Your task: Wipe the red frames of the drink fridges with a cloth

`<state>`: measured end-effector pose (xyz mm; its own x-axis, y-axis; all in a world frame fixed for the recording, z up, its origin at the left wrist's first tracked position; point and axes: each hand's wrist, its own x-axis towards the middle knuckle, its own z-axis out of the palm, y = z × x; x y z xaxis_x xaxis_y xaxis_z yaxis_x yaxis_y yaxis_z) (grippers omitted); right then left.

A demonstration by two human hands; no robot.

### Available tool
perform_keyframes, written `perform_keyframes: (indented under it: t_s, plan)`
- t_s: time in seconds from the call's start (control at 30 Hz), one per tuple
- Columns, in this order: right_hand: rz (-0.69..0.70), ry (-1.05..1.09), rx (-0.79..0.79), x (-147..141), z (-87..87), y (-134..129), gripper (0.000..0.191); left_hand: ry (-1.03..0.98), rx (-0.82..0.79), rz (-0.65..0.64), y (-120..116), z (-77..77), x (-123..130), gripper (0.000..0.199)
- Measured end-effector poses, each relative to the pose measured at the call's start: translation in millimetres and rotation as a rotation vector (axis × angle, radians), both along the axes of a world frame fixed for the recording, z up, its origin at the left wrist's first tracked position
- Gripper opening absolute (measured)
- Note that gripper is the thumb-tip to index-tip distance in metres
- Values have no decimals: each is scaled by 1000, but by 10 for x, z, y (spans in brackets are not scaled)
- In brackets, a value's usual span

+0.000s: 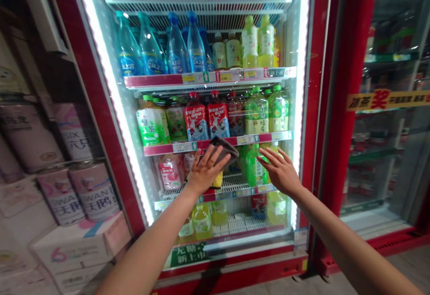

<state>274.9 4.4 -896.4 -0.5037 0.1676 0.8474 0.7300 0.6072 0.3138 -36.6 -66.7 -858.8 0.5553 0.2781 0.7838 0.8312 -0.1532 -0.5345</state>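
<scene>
My left hand (207, 169) reaches up to the front of a lit drinks fridge (311, 120), fingers spread, pressing a dark grey cloth (229, 147) flat against what looks like its glass door. A yellow patch, perhaps the cloth's other side, shows below the palm. To the right, my right hand (280, 169) is open with its fingers stretched out, at or close to the glass, holding nothing. Behind it stand green bottles (255, 167) on a lower shelf. Whether the right fingertips touch the glass cannot be made out.
Blue bottles (151, 53), red bottles (217, 118) and green tea bottles (149, 122) fill the shelves. At left, pale cans (96, 192) are stacked on white cartons (80, 245). Another red-framed fridge (356, 129) stands at right.
</scene>
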Motion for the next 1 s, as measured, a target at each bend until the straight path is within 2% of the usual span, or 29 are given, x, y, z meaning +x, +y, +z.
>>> perform_keyframes:
  t_s: [0.1,0.17,0.2,0.27,0.37,0.4,0.43,0.47,0.53,0.63,0.67,0.73,0.77,0.83,0.93,1.0]
  plan:
    - [-33,57,-12,95,-35,19,49,-228,35,11,193,370,350,73]
    - [-46,86,-24,149,-77,38,52,-204,15,-12,315,392,629,74]
    - [-48,90,-31,176,-103,47,54,-148,-12,-27,349,312,734,75]
    - [-47,87,-44,233,-162,65,55,16,-70,-53,345,4,816,75]
    - [-40,85,-62,340,-237,83,55,294,-92,-113,216,-531,626,67]
    - [-39,83,-66,379,-250,87,55,349,-91,-132,171,-639,526,65]
    - [-41,78,-70,417,-256,91,56,354,-84,-142,137,-683,440,63]
    - [-46,72,-75,452,-256,94,56,348,-77,-142,122,-660,386,62]
    - [-62,69,-83,505,-245,100,59,259,-43,-118,161,-441,419,63]
    - [-88,88,-95,535,-246,115,61,-23,-9,-70,361,30,792,72]
    - [-98,94,-100,535,-260,121,62,-111,-5,-57,440,135,949,74]
    - [-118,99,-115,533,-310,132,65,-141,12,-62,566,183,1204,75]
    - [-128,101,-124,536,-342,136,67,-116,11,-72,600,121,1276,74]
    - [-146,109,-140,555,-408,137,70,-7,-1,-101,602,-128,1287,72]
    - [-157,113,-160,616,-472,132,73,253,-17,-205,509,-529,1078,61]
    - [-148,113,-166,662,-477,136,75,397,-41,-288,471,-602,952,57]
